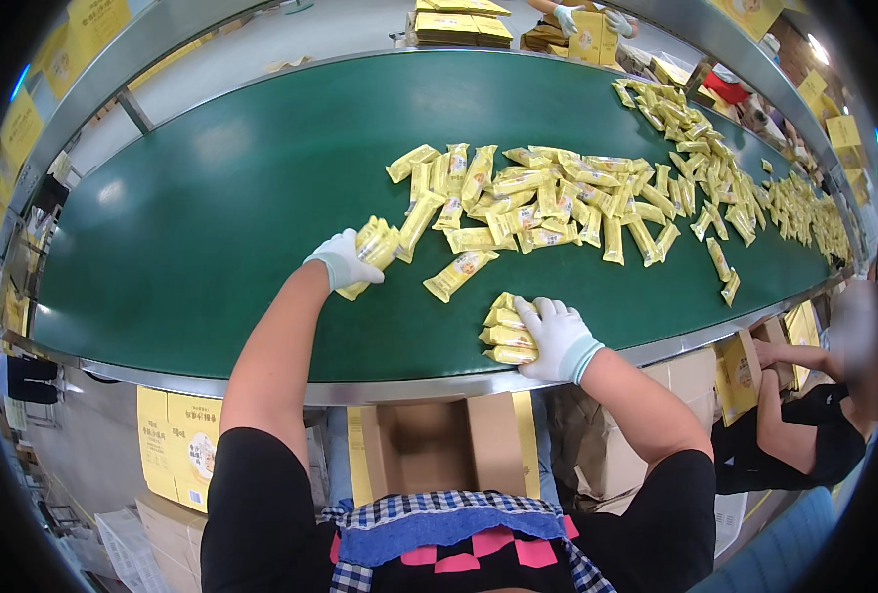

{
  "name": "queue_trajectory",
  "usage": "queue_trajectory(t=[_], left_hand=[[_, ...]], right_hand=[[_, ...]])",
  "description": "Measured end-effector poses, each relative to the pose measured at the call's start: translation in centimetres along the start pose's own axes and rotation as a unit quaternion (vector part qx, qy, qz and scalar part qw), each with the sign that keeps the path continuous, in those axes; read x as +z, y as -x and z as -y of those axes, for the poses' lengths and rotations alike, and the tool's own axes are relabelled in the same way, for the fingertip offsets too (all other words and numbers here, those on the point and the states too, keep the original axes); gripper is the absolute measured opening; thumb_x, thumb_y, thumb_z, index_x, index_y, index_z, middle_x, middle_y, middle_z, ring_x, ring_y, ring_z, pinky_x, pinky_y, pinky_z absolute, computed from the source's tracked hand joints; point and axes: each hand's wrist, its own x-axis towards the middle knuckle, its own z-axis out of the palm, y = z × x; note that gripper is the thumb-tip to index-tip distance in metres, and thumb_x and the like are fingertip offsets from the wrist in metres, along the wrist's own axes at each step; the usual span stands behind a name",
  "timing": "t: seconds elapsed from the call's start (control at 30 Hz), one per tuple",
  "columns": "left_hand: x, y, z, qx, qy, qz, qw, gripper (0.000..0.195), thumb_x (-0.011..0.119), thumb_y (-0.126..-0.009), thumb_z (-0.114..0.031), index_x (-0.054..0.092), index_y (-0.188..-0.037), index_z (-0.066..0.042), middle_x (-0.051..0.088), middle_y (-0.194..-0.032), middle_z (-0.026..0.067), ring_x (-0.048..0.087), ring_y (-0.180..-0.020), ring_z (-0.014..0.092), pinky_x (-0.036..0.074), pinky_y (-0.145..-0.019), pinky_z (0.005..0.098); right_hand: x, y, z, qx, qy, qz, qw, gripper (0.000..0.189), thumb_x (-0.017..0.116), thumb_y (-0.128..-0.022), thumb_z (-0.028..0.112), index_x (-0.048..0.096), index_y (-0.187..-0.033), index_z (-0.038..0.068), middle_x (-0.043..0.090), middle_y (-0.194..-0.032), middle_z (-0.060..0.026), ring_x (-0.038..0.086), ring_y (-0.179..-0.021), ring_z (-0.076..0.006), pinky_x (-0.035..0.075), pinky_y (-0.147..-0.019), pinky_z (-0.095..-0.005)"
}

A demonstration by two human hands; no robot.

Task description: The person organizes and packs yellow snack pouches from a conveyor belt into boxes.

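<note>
Both of my hands wear white gloves with pale green cuffs. My left hand (346,259) grips a few yellow snack packets (377,244) above the left end of a loose pile. By the belt's near edge, my right hand (554,333) is closed around a row of several stacked yellow packets (508,330). Between the hands, a single packet (460,276) lies on the green conveyor belt (261,185). The loose pile of packets (543,193) spreads from the middle towards the right. In front of my body stands an open cardboard box (428,445), its visible inside bare.
A metal rail (424,387) edges the belt. Yellow printed cartons (179,445) stand at lower left. At right, a co-worker (802,422) reaches into a box (739,370). Across the belt, another person's gloved hands (566,18) hold a yellow carton (592,37). More packets (706,156) trail rightward.
</note>
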Motion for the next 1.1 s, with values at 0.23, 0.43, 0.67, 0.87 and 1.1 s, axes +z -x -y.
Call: queue_trajectory(t=[0.23,0.43,0.67,0.87,1.1], left_hand=[[3.0,5.9,-1.3,0.06,-0.125,-0.005,0.99,0.106,0.08,-0.063,-0.061,0.043,-0.145,-0.005,0.05,-0.129,0.0207,0.052,-0.124,0.039,0.045,-0.105,0.0429],[1.2,15.3,-3.2,0.122,0.083,-0.125,0.981,0.118,0.085,-0.066,-0.041,0.019,-0.154,0.001,0.045,-0.136,0.0261,0.051,-0.123,0.04,0.045,-0.105,0.0419],[2.8,28.0,-5.6,0.303,-0.021,-0.197,0.932,0.1,0.082,-0.062,-0.034,0.04,-0.143,0.005,0.05,-0.124,0.0274,0.054,-0.111,0.043,0.046,-0.097,0.0471],[4.9,31.0,-8.1,0.309,-0.122,0.226,0.916,0.091,0.075,-0.072,-0.051,0.043,-0.144,-0.004,0.056,-0.118,0.0285,0.061,-0.105,0.043,0.05,-0.092,0.0462],[16.2,27.1,-12.0,0.233,-0.185,0.277,0.914,0.107,0.078,-0.073,-0.047,0.023,-0.154,-0.003,0.041,-0.148,0.0321,0.056,-0.124,0.042,0.047,-0.104,0.042]], right_hand=[[-8.6,5.1,7.5,-0.192,-0.133,-0.088,0.968,0.092,0.075,-0.065,0.043,0.044,-0.143,0.006,0.056,-0.11,-0.0237,0.058,-0.1,-0.0408,0.051,-0.085,-0.0472],[-3.5,4.9,18.0,-0.204,0.067,0.196,0.957,0.085,0.071,-0.075,0.039,0.043,-0.146,0.003,0.056,-0.126,-0.0217,0.053,-0.119,-0.0352,0.043,-0.096,-0.0492],[9.8,-0.7,19.4,-0.216,0.185,0.284,0.916,0.064,0.066,-0.085,0.043,0.052,-0.141,0.015,0.056,-0.136,-0.011,0.056,-0.121,-0.0273,0.051,-0.087,-0.0535],[6.8,0.4,16.8,-0.152,0.109,0.289,0.939,0.066,0.068,-0.08,0.038,0.052,-0.139,0.012,0.058,-0.137,-0.0113,0.058,-0.123,-0.0252,0.049,-0.101,-0.0351],[3.8,0.8,17.8,-0.169,0.159,0.29,0.928,0.059,0.071,-0.079,0.043,0.066,-0.128,0.011,0.066,-0.129,-0.0114,0.064,-0.116,-0.0295,0.051,-0.097,-0.0414]])
